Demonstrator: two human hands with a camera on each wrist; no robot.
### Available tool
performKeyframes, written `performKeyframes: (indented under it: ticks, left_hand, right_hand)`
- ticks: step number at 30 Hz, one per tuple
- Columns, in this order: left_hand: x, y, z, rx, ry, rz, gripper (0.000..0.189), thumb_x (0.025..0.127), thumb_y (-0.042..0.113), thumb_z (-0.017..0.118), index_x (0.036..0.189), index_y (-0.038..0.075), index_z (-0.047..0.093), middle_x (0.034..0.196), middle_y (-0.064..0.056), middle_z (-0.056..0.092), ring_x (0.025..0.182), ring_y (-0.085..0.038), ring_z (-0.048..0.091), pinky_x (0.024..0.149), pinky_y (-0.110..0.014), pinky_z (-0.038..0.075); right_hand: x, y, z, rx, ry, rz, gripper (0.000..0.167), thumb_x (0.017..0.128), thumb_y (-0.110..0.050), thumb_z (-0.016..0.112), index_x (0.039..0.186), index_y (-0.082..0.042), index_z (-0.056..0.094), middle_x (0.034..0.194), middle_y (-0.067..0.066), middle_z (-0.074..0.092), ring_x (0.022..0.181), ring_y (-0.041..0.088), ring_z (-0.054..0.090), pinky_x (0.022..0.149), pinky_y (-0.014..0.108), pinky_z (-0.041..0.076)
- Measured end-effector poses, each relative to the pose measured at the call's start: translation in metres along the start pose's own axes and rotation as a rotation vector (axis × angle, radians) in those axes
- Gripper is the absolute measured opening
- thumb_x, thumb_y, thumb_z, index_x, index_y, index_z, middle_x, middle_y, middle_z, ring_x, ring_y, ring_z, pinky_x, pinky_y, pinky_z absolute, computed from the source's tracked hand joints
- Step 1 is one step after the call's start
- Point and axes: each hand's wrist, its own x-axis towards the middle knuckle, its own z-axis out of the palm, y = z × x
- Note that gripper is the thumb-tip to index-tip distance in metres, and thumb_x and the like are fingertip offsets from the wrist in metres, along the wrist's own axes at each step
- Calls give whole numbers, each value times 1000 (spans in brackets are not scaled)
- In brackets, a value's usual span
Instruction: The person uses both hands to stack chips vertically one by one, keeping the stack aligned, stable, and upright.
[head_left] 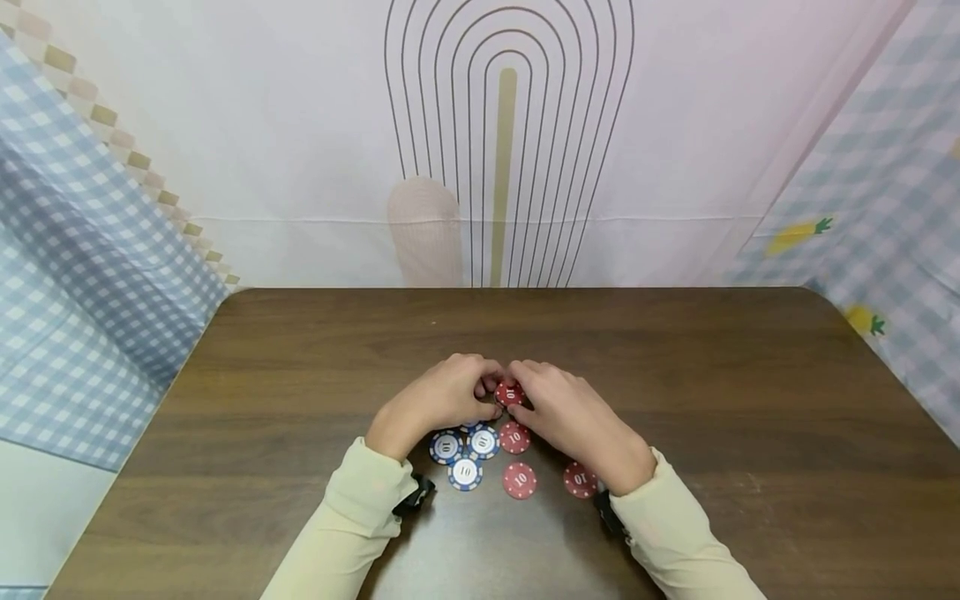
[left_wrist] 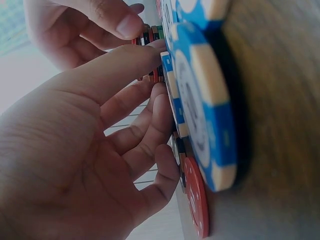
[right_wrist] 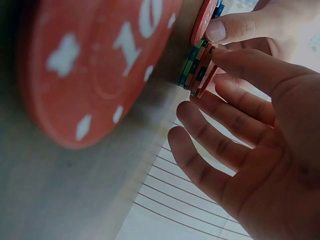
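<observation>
A short stack of poker chips [right_wrist: 199, 67], with green, black and red edges, stands on the table between both hands. Its top is a red chip [head_left: 510, 392] marked 10. My left hand [head_left: 448, 393] holds the stack from the left with curled thumb and fingers. From the right, the thumb and index finger of my right hand [head_left: 566, 407] grip it too, the other fingers loosely bent. Blue-and-white chips [head_left: 465, 472] lie grouped below the left hand, some overlapping. Just below the stack lies a red chip [head_left: 514, 437]; fingers partly hide the stack.
Another red chip [head_left: 520, 481] lies nearer the front, and one more red chip [head_left: 581, 480] is beside the right wrist. The brown wooden table [head_left: 300, 350] meets a patterned white cloth [head_left: 300, 150] at its back edge. Checked curtains [head_left: 82, 225] hang at both sides.
</observation>
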Motion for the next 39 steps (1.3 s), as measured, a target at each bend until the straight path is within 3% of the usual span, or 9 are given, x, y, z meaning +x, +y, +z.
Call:
performKeyframes:
  ticks: [10, 19, 30, 39]
  left_hand:
    - [1, 0, -1, -8, -11, -5, 38, 91, 15, 84, 127, 8, 73, 105, -1, 72, 93, -13, 64, 85, -32, 56]
    - [0, -2, -1, -23, -6, 1, 36, 92, 12, 83, 125, 6, 72, 103, -2, 71, 92, -13, 64, 85, -31, 56]
    - [3, -1, -1, -10, 2, 15, 39, 90, 14, 85, 127, 6, 72, 102, -2, 71, 91, -12, 64, 84, -30, 56]
    - [0, -1, 0, -10, -6, -7, 42, 90, 16, 86, 129, 10, 71, 102, 0, 70, 92, -13, 63, 86, -31, 55]
  right_hand:
    - [2, 0, -1, 3, -40, 18, 17, 96, -15, 79, 96, -11, 63, 86, -1, 59, 74, 14, 53, 63, 32, 49]
    - [2, -3, -3, 29, -28, 5, 7, 97, -14, 78, 102, -10, 75, 98, 2, 70, 86, 14, 65, 74, 34, 58]
    - [6, 1, -5, 68, -48, -11, 9, 96, -9, 79, 96, -6, 70, 84, 0, 64, 75, 12, 58, 64, 27, 52]
    - [4, -1, -12, 78, -86, 30, 13, 98, -14, 77, 106, -7, 71, 92, 2, 68, 81, 15, 63, 70, 31, 56]
